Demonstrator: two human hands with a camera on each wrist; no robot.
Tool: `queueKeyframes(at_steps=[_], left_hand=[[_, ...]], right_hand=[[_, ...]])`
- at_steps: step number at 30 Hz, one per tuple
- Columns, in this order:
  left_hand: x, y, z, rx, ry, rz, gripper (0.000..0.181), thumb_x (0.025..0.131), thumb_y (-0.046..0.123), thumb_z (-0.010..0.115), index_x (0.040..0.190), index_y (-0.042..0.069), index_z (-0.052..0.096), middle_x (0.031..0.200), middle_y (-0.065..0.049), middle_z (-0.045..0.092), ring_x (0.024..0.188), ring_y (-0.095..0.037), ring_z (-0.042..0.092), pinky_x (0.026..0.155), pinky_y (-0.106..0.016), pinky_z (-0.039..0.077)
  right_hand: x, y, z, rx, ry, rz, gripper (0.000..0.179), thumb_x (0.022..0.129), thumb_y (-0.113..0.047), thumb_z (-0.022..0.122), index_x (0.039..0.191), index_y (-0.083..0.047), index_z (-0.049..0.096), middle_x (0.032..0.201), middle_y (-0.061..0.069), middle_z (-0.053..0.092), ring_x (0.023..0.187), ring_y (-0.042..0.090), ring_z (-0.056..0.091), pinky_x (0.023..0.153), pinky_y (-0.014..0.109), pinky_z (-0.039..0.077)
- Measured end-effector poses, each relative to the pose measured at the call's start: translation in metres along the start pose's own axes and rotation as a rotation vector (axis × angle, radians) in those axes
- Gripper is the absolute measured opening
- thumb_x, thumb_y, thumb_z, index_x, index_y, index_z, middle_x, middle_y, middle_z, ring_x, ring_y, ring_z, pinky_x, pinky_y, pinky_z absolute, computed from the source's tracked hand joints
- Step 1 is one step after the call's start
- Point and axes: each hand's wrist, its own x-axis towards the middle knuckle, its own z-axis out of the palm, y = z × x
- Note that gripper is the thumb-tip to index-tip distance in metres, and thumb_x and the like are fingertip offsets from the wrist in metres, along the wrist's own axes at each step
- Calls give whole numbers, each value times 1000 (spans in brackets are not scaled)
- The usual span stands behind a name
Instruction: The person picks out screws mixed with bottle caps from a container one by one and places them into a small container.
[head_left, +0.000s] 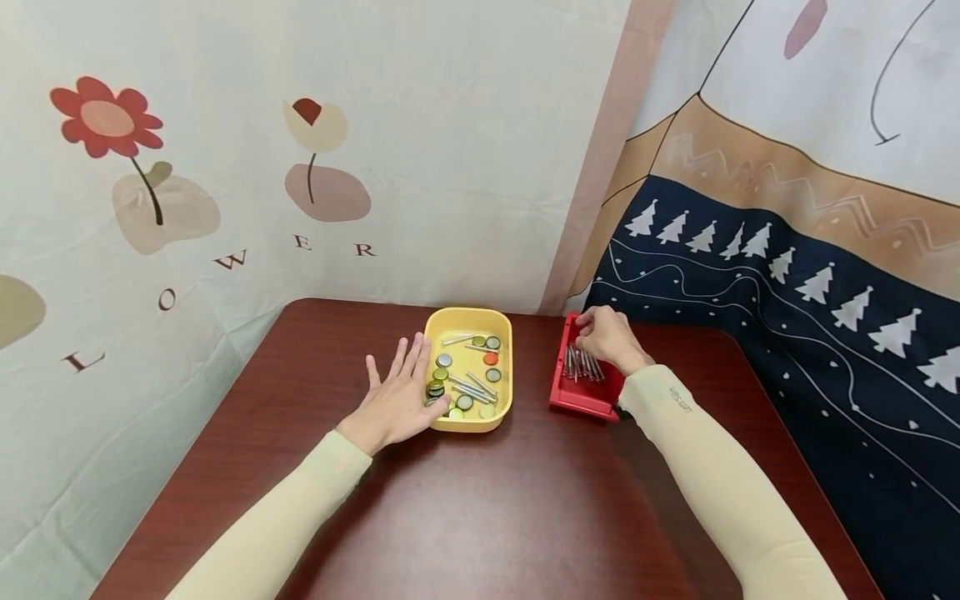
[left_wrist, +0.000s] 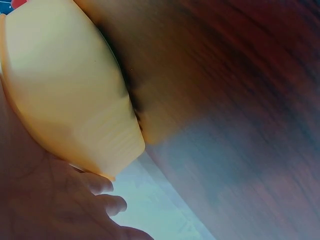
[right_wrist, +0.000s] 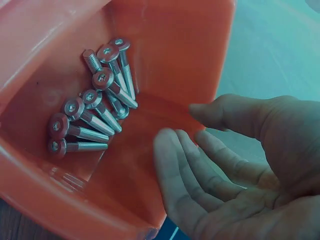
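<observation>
My left hand (head_left: pixel 396 402) lies with fingers spread and straight against the left side of a yellow tray (head_left: pixel 468 426). The left wrist view shows the tray's outer wall (left_wrist: pixel 70 85) beside the fingers. Inside that tray are several bottle caps (head_left: pixel 440 374), one of them an orange cap (head_left: pixel 491 358), and several silver bolts (head_left: pixel 472 390). My right hand (head_left: pixel 609 337) is over the far end of a red bin (head_left: pixel 583 405). In the right wrist view, its thumb and fingers (right_wrist: pixel 175 165) are apart with nothing between them. Several flat-headed bolts (right_wrist: pixel 90 117) lie in the bin, beyond the fingertips.
Both containers stand toward the far edge of a dark reddish-brown table (head_left: pixel 480 517), with a gap between them. A pale printed cloth (head_left: pixel 450 167) hangs behind the table, and a dark blue cloth with white trees (head_left: pixel 697 283) hangs at the right.
</observation>
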Motion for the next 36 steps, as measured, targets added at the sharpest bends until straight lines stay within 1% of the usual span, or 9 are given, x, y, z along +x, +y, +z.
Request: queueKeyframes(at_steps=[5,10,14,18,22,27,31,36], left_hand=[[1,0,1,-7,1,4,107,112,60,59,188,4,7,199,-12,-3,186,-42,-1,135,-92,-3],[0,0,0,-17,2,9,108,112,60,59,188,4,7,199,-12,-4,186,-42,-1,136,-91,-1],[0,-1,0,-22,4,16,107,113,60,59,187,4,7,198,-13,-4,186,-43,-1,138,-89,2],[1,-2,1,-20,7,19,106,113,59,58,187,3,7,198,-14,-3,185,-45,2,139,-88,3],[1,-2,2,-13,6,15,106,113,59,58,187,4,6,198,-13,-3,186,-43,1,140,-87,3],[0,-1,1,-9,8,10,107,113,61,59,188,5,6,199,-11,-4,186,-41,-1,139,-87,2],[0,-2,1,-8,11,8,106,113,60,58,188,5,7,199,-11,-3,186,-41,-1,139,-88,2],[0,-2,2,-5,12,5,106,113,60,58,188,5,7,199,-12,-2,186,-42,0,138,-88,3]], right_hand=[[-6,0,0,-19,46,-34,42,107,-7,74,148,3,72,138,28,79,126,41,74,117,58,63],[-12,-1,5,-50,87,-64,44,109,-11,72,152,-2,70,144,25,74,129,41,69,116,62,63],[-16,-5,12,-85,117,-160,44,110,-14,72,153,-3,70,151,25,68,136,43,65,119,64,61],[-20,-14,19,-126,125,-266,44,109,-18,74,151,-5,72,156,25,63,145,45,60,124,65,57],[-23,-26,29,-161,96,-347,47,109,-23,77,153,-8,71,158,21,62,146,43,58,125,63,56],[-23,-45,38,-227,38,-428,56,106,-30,82,158,-12,68,162,17,60,149,39,59,127,61,56],[-23,-60,45,-281,-18,-479,64,105,-36,84,162,-14,66,165,16,60,151,38,59,129,63,53],[-21,-80,56,-340,-88,-528,71,103,-40,86,165,-13,65,166,15,60,151,36,60,132,60,51]])
